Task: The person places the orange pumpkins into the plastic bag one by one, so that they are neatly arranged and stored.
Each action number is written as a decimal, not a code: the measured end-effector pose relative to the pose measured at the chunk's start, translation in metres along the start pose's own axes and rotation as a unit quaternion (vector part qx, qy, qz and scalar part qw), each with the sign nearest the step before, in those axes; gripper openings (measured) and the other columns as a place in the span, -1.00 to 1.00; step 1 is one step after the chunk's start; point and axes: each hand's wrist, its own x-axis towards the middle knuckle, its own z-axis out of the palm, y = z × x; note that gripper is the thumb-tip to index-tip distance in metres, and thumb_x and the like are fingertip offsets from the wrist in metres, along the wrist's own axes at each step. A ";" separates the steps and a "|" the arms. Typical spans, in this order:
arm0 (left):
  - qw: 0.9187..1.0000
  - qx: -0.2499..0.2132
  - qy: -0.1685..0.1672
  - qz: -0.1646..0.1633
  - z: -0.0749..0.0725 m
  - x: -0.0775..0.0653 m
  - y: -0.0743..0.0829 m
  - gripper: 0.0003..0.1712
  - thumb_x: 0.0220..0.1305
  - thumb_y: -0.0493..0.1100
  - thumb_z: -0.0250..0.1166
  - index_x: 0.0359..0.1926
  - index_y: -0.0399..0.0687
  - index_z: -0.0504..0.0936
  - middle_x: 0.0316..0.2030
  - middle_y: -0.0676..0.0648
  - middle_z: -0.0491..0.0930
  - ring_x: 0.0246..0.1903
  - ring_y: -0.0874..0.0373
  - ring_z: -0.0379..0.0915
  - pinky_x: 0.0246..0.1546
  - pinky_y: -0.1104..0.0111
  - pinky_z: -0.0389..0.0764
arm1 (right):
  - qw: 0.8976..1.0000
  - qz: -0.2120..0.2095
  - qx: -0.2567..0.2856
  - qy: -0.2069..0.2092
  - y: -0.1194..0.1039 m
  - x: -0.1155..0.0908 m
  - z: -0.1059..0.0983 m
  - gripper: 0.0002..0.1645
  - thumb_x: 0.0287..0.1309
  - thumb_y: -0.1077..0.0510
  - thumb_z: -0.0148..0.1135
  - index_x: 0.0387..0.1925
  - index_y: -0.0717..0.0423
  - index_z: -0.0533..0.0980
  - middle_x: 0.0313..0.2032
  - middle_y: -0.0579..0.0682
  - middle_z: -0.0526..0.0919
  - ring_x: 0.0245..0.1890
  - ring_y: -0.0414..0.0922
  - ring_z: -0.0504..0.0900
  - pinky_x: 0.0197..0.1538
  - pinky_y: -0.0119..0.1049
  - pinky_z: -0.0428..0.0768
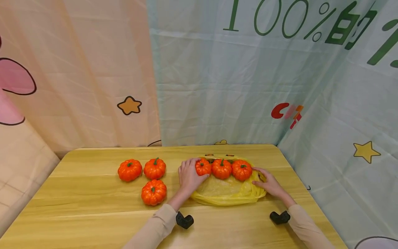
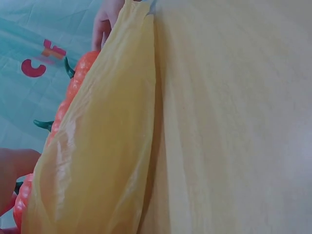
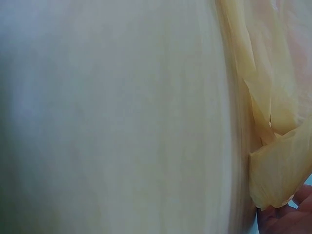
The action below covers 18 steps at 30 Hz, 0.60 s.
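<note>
Now left fingers [image 1: 186, 166] grip pumpkin [image 1: 203, 167]; right fingers [image 1: 262, 171] touch yellow bag [image 1: 222, 190].

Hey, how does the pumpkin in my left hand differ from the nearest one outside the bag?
Your left hand grips the held pumpkin; no hand touches the outside pumpkin. The held pumpkin sits at the yellow bag, the outside pumpkin on the table. Both are orange, ribbed and green-stemmed.

Pumpkins [image 1: 154, 192] look plastic, skins ribbed and highly glossy. Bag [image 1: 224, 199], right of centre: thin translucent plastic film, crinkled, shiny along the folds. Bench [image 1: 77, 207] shows wood grain, smooth, faint sheen. Far drape [image 1: 217, 86]: creased cloth, mostly matt. Sleeves [image 1: 153, 224]: matt cloth. Wrist pieces [image 1: 185, 221]: matt, plastic-looking.
</note>
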 end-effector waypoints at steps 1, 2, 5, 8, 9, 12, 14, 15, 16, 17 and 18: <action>1.000 0.002 0.001 0.002 0.000 -0.001 -0.001 -0.31 -0.19 0.00 0.58 0.04 -0.07 0.57 0.00 -0.15 0.53 0.01 -0.10 0.33 0.05 0.03 0.31 | 1.000 -0.001 0.000 0.001 0.000 0.000 0.000 -0.33 0.16 0.26 0.28 0.28 0.37 0.29 0.25 0.39 0.36 0.32 0.36 0.20 0.29 0.32 0.17; 1.000 0.003 0.002 0.004 0.001 -0.001 -0.001 -0.31 -0.19 -0.01 0.58 0.04 -0.07 0.58 0.00 -0.16 0.52 0.01 -0.11 0.33 0.05 0.03 0.31 | 1.000 -0.002 -0.001 0.001 0.000 0.000 0.001 -0.33 0.16 0.27 0.28 0.28 0.38 0.29 0.25 0.40 0.36 0.32 0.36 0.20 0.28 0.32 0.18; 1.000 -0.001 -0.010 0.002 -0.001 -0.002 -0.003 -0.29 -0.19 -0.02 0.58 0.06 -0.08 0.59 0.06 -0.20 0.49 0.07 -0.13 0.31 0.09 0.00 0.30 | 1.000 -0.002 0.004 0.001 -0.001 0.001 0.001 -0.33 0.16 0.27 0.27 0.28 0.37 0.29 0.26 0.40 0.36 0.32 0.37 0.19 0.28 0.34 0.17; 1.000 -0.013 -0.028 -0.002 -0.004 -0.003 -0.003 -0.24 -0.22 -0.06 0.60 0.10 -0.07 0.58 0.14 -0.23 0.44 0.14 -0.17 0.26 0.15 -0.04 0.26 | 1.000 0.000 0.004 0.000 0.001 0.001 0.001 -0.33 0.17 0.25 0.27 0.28 0.37 0.29 0.26 0.40 0.35 0.33 0.37 0.18 0.29 0.33 0.15; 0.999 -0.014 -0.034 -0.003 -0.006 -0.003 -0.004 -0.22 -0.24 -0.08 0.61 0.12 -0.06 0.58 0.15 -0.22 0.43 0.15 -0.17 0.25 0.17 -0.05 0.26 | 1.000 0.000 0.005 0.000 0.001 0.001 0.001 -0.33 0.17 0.25 0.27 0.28 0.36 0.29 0.26 0.39 0.35 0.33 0.37 0.17 0.30 0.33 0.14; 0.999 -0.011 -0.037 0.004 -0.008 -0.003 -0.005 -0.20 -0.30 -0.15 0.61 0.12 -0.06 0.58 0.14 -0.21 0.43 0.15 -0.15 0.24 0.15 -0.05 0.28 | 1.000 0.001 -0.002 0.003 0.002 0.001 0.002 -0.33 0.18 0.22 0.27 0.28 0.36 0.30 0.26 0.39 0.35 0.33 0.36 0.17 0.29 0.32 0.14; 0.999 -0.011 -0.037 0.004 -0.008 -0.003 -0.007 -0.20 -0.30 -0.18 0.60 0.12 -0.06 0.57 0.13 -0.20 0.43 0.14 -0.13 0.25 0.15 -0.04 0.29 | 1.000 0.002 -0.009 0.005 0.003 0.001 0.002 -0.33 0.18 0.21 0.27 0.28 0.36 0.30 0.26 0.38 0.35 0.32 0.35 0.18 0.29 0.31 0.16; 0.999 -0.010 -0.036 0.003 -0.008 -0.003 -0.007 -0.21 -0.29 -0.18 0.60 0.12 -0.06 0.57 0.12 -0.20 0.44 0.14 -0.13 0.25 0.16 -0.03 0.29 | 1.000 0.002 -0.012 0.005 0.002 0.000 0.002 -0.33 0.18 0.20 0.27 0.28 0.35 0.30 0.26 0.38 0.35 0.32 0.35 0.18 0.29 0.30 0.17; 0.999 -0.012 -0.034 0.003 -0.008 -0.003 -0.007 -0.22 -0.27 -0.18 0.60 0.11 -0.06 0.57 0.12 -0.19 0.44 0.14 -0.13 0.25 0.16 -0.03 0.29 | 1.000 0.003 -0.012 0.006 0.002 0.000 0.002 -0.32 0.18 0.20 0.28 0.28 0.36 0.30 0.26 0.38 0.35 0.32 0.34 0.19 0.29 0.28 0.18; 0.999 -0.015 -0.032 0.003 -0.007 -0.003 -0.008 -0.23 -0.26 -0.17 0.60 0.11 -0.06 0.57 0.12 -0.19 0.44 0.14 -0.13 0.25 0.16 -0.03 0.29 | 1.000 0.004 -0.015 0.005 0.002 0.000 0.002 -0.32 0.18 0.20 0.28 0.28 0.35 0.30 0.26 0.38 0.35 0.32 0.34 0.20 0.29 0.27 0.19; 0.999 -0.018 -0.030 0.002 -0.007 -0.003 -0.008 -0.23 -0.25 -0.17 0.60 0.12 -0.05 0.57 0.11 -0.19 0.44 0.14 -0.12 0.25 0.16 -0.03 0.29 | 1.000 0.005 -0.018 0.005 0.002 0.000 0.002 -0.32 0.17 0.20 0.28 0.28 0.36 0.30 0.26 0.38 0.35 0.32 0.33 0.21 0.29 0.24 0.21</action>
